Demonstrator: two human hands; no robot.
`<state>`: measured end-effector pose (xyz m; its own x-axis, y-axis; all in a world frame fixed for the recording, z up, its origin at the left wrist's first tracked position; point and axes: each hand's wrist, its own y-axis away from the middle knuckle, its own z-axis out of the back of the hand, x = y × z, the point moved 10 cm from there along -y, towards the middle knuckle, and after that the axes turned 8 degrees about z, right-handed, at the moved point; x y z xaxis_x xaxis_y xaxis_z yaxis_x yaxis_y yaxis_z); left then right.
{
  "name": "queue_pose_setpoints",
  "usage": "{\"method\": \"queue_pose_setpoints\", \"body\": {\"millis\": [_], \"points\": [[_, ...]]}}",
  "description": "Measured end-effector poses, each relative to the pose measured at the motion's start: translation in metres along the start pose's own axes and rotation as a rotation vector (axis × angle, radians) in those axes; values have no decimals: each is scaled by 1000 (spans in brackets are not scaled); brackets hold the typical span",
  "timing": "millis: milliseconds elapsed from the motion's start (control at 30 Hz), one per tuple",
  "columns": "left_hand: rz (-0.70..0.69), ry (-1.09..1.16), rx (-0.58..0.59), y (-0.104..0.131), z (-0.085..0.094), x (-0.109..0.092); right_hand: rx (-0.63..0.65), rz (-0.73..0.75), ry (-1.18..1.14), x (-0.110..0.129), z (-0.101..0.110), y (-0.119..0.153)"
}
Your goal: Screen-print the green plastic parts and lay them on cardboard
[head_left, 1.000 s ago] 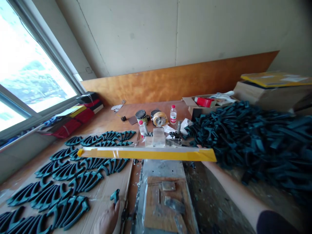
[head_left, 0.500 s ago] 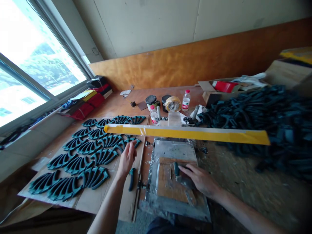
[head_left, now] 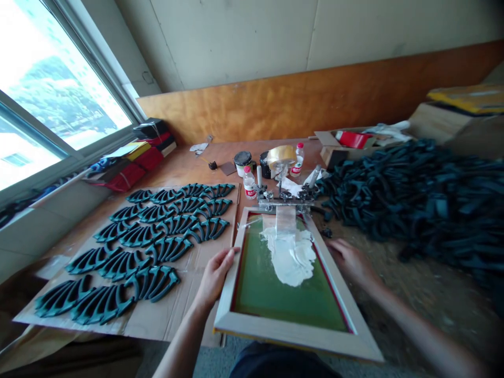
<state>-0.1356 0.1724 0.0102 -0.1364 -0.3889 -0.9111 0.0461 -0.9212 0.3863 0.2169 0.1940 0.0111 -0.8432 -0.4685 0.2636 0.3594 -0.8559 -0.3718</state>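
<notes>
Brown table (head_left: pixel 183 170) with pale frame (head_left: pixel 295 334), long axis toward the wall (head_left: pixel 244 39), hands (head_left: pixel 216 272) at its sides, grip unclear.

Daylight enters through the window (head_left: pixel 39 79), beyond and left of the framed screen (head_left: pixel 252 299), its panes burnt nearly white. A soft sheen marks the wooden board (head_left: pixel 236 113) behind the screen. Right of it, the dark heap (head_left: pixel 394 205) sinks into shadow, blurring outward; the right forearm (head_left: pixel 409 320) looks soft. Wide-angle stretching shows farthest from the screen.
</notes>
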Motion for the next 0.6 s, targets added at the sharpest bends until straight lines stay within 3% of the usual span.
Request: {"method": "queue_pose_setpoints", "body": {"millis": [67,133,233,367,500,600], "points": [[18,-50,16,-7,-7,42,-54,2,-20,3,18,-27],[10,-136,-22,-17,-11,72,-72,67,-4,28,23,-57],[-4,-258,-66,-30,-13,93,77,178,34,76,-4,-85],[-11,-301,-50,-35,-13,95,260,263,3,110,-42,-60],[-5,-264,-42,-34,-12,97,275,516,-76,130,-35,-10],[-20,-233,-39,-34,-14,99,367,592,-164,132,-30,-1]]}}
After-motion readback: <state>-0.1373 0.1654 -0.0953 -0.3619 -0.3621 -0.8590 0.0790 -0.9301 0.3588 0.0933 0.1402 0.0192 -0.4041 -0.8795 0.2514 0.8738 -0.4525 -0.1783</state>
